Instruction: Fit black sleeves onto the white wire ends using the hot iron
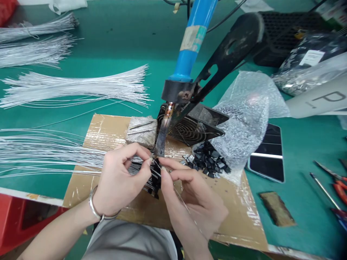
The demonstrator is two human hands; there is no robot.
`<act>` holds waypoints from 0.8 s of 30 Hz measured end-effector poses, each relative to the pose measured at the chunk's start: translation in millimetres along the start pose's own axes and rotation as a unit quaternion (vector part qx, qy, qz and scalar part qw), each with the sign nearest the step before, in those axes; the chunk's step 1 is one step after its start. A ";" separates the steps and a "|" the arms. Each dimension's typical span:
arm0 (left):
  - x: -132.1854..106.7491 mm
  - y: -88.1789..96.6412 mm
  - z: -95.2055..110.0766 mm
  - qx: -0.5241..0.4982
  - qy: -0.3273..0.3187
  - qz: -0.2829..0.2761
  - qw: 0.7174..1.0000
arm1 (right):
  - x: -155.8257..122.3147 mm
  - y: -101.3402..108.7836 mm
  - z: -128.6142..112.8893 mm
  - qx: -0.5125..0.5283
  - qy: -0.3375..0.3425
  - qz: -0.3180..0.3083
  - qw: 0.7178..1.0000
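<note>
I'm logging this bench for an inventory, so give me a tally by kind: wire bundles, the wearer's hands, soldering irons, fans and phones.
Wire bundles: 4
Hands: 2, left hand and right hand
Soldering iron: 1
Fan: 1
Phone: 1
Total: 9

Two hands (121, 178), one soldering iron (186, 63), four wire bundles (78, 87), two metal rods (140, 132), one fan (191, 130), one smartphone (267, 147)
</note>
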State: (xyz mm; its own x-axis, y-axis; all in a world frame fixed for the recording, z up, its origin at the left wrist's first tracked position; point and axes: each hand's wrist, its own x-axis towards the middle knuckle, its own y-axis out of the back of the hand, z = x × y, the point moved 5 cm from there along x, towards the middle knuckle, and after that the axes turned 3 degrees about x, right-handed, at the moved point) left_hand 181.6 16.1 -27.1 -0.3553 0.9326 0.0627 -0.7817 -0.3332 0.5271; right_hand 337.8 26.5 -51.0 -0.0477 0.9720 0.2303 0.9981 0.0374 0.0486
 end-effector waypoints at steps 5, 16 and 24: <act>0.2 -0.6 -0.3 0.001 0.000 -0.003 1.000 | 0.4 0.5 -0.4 -0.007 -0.008 0.002 1.000; -2.0 0.9 -0.3 0.007 -0.010 0.002 1.000 | -0.3 -0.4 -0.6 -0.003 -0.013 0.006 1.000; -1.7 0.6 -1.3 0.004 0.001 -0.003 1.000 | -0.7 -0.2 -0.6 -0.011 -0.011 -0.001 1.000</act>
State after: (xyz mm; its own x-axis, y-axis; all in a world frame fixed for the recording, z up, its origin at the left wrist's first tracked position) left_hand 181.1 14.1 -28.0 -0.3517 0.9343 0.0585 -0.7794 -0.3269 0.5345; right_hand 337.7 25.7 -50.6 -0.0482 0.9767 0.2092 0.9969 0.0340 0.0707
